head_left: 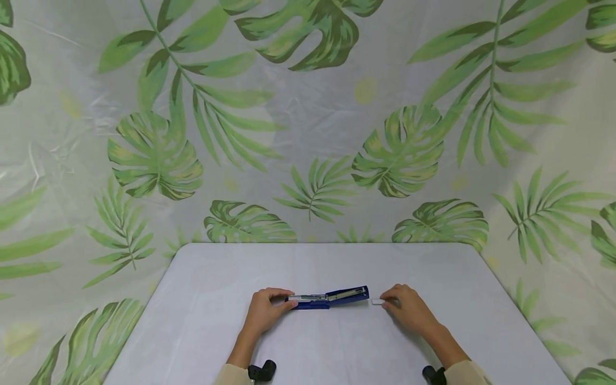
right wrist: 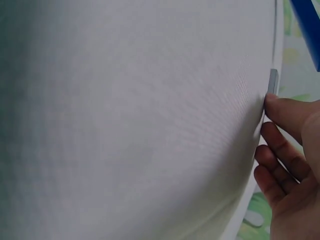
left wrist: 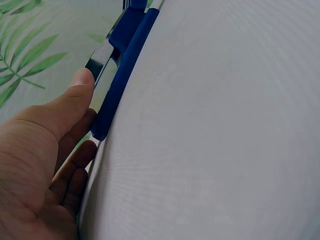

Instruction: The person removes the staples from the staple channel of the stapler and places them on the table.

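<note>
A blue stapler lies on the table, folded wide open so its top cover stretches out to the right. The metal staple channel shows along its left half. My left hand holds the stapler's left end between thumb and fingers; in the left wrist view the thumb rests against the channel's tip. Just past the cover's right end, my right hand pinches a short grey strip of staples by its right end. That strip sticks out beyond the thumb in the right wrist view.
A white cloth covers the table, whose far edge runs behind the stapler. Beyond it hangs a leaf-patterned curtain. Dark wrist cameras sit on both wrists.
</note>
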